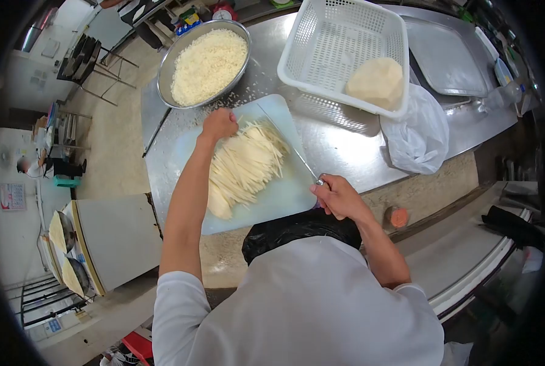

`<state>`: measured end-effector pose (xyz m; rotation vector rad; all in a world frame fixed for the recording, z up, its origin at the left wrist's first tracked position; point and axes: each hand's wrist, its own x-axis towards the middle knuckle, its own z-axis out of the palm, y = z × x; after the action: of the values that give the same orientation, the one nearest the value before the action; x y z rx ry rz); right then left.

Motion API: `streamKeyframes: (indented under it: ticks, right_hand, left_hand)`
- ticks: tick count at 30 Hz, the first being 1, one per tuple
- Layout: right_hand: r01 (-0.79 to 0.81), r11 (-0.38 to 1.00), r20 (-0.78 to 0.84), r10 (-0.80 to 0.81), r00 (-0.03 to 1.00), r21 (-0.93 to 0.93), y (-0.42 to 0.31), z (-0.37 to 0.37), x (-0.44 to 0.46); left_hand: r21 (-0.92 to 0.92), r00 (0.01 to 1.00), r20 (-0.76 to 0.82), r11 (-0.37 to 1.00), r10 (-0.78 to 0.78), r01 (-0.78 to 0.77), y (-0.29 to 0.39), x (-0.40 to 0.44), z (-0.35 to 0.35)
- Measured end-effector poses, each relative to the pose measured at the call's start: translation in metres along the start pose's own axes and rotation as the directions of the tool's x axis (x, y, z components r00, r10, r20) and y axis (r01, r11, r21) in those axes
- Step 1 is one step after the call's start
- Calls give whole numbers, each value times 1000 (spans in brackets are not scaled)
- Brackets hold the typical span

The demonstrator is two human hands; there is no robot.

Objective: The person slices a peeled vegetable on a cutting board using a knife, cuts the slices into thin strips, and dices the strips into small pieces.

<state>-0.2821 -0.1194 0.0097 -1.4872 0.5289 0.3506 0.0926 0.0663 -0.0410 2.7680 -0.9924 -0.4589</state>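
Near side first: we've got black plastic [339,224] bunched between shirt and board, likely a splash guard. Right hand [338,196] is clamped on the knife [292,145] by its handle, just past the near right corner of the cutting board [290,198]; we read that overhang as knuckle clearance. Blade lies slanted along the right side of the pale strips [248,160], pointing away from us. Strips sit heaped mid-board, fanned roughly side by side, a wider slice at the near end. We'd guess bunching them keeps the lot under one blade length. Left hand [221,124] is at the heap's far left edge, fingers curled in; can't tell if it clamps anything. Arm reaches over the board's left side, so that hand is well apart from the handle. Board lies flat on the steel table [345,160], presumably for firm backing. Beyond, metal bowl [165,86] of pale shreds [206,67] stands just past the board, handy for reach. Right of it, white basket [292,64] holds one peeled chunk [376,84], its perforated walls probably for draining. Plastic bag [417,137] slumps beside it; metal tray [449,55] is farther right.
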Motion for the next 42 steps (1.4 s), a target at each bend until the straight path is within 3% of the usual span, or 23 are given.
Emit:
streamKeyframes:
  ticks: [2,5,8,11,12,13,14,15,16,18,20,22,25,29,32,35,39,42]
  right_hand:
    - [-85,996,-48,85,995,1,-3,-2,-2]
    - [-138,990,-119,136,984,-8,-13,0,-9]
    - [-124,992,-116,127,985,35,-5,-2,-7]
    - [-180,971,-79,194,978,156,1,-4,-1]
    - [-208,958,-63,224,972,197,0,-2,-1]
    - [-187,976,-112,200,974,113,-3,3,-5]
    - [-162,987,-159,164,974,23,-12,6,-11]
    - [-137,988,-204,120,971,-68,-18,11,-16]
    - [-119,992,-234,105,967,-43,-21,23,-22]
    - [-81,997,-221,82,972,18,-17,45,-33]
    - [-61,997,-166,69,984,50,-17,69,-41]
    - [-48,997,-70,52,996,53,-29,97,-42]
    - [54,996,48,-58,997,75,-29,138,-37]
    - [52,995,80,-46,996,-85,-38,169,-28]
    - [-21,996,24,23,999,-84,-41,188,-27]
    - [1,991,-29,-5,1000,-134,-41,199,-27]
    - [-47,974,-12,46,999,-220,-42,204,-22]
    - [39,949,-24,-49,999,-313,-34,205,-16]
  left_hand:
    - [-60,991,137,998,-14,23,2,9,-4]
    - [-23,992,129,1000,15,-12,-5,12,-3]
    - [-69,993,-88,994,74,-80,-6,5,-19]
    - [-161,945,-60,931,321,-326,30,-37,-51]
    - [-166,933,29,922,358,-349,37,-51,-50]
    - [-120,906,58,904,418,-410,39,-66,-48]
    - [-162,906,-60,892,419,-423,36,-82,-50]
    - [-198,894,-179,875,411,-442,34,-100,-54]
    - [-245,900,-330,895,285,-374,25,-117,-53]
    - [-361,817,-577,895,7,-263,3,-151,-52]
    - [-345,729,-663,933,-168,-98,-29,-192,-21]
    - [-160,661,-747,984,-70,-76,-37,-234,16]
    - [-181,724,-689,976,-36,-124,-33,-269,56]
    - [-251,721,-688,959,-83,-129,-33,-258,77]
    - [-218,736,-672,971,-79,-94,-38,-243,85]
    - [-238,796,-595,970,-114,-39,-32,-243,72]
    - [-242,828,-550,970,-110,-33,-35,-238,65]
    - [-235,810,-579,971,-96,-53,-37,-237,65]
